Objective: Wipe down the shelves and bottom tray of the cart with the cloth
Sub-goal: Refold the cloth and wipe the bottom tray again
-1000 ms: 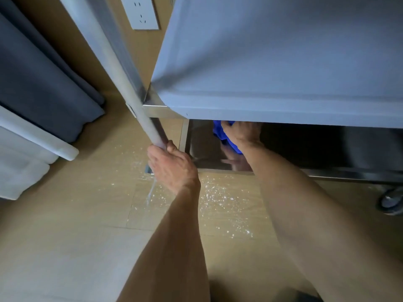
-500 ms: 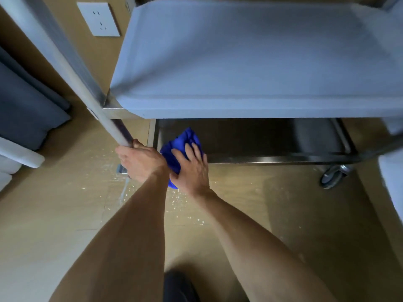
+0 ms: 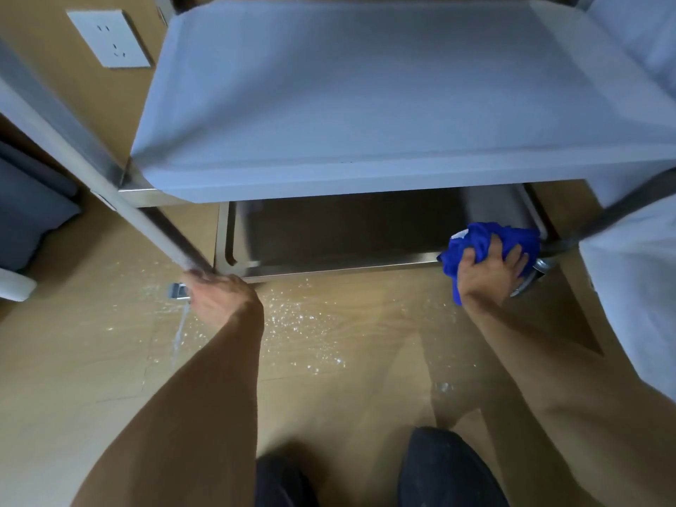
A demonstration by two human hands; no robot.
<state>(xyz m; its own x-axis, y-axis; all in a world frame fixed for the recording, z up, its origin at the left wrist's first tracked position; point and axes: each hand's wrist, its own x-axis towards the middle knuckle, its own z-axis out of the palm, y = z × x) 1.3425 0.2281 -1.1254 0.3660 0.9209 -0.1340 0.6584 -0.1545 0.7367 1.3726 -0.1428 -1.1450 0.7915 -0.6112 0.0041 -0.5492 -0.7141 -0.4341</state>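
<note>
The steel cart fills the upper view: a pale middle shelf (image 3: 365, 104) and below it the dark bottom tray (image 3: 329, 263) with a shiny front rim. My right hand (image 3: 490, 268) presses a bunched blue cloth (image 3: 486, 239) onto the tray's front right corner. My left hand (image 3: 219, 298) grips the foot of the cart's front left post (image 3: 109, 184), down near the floor. Most of the tray's inside lies in shadow under the shelf.
White specks and a wet streak (image 3: 292, 323) are scattered over the wood floor in front of the cart. A caster wheel (image 3: 530, 279) sits by the right corner. A wall socket (image 3: 109, 38) is at the upper left, grey fabric at the left edge, my dark shoes (image 3: 439, 470) below.
My right hand has slid the blue cloth along the tray's front rim from the left corner to the right corner. The left hand has stayed on the post.
</note>
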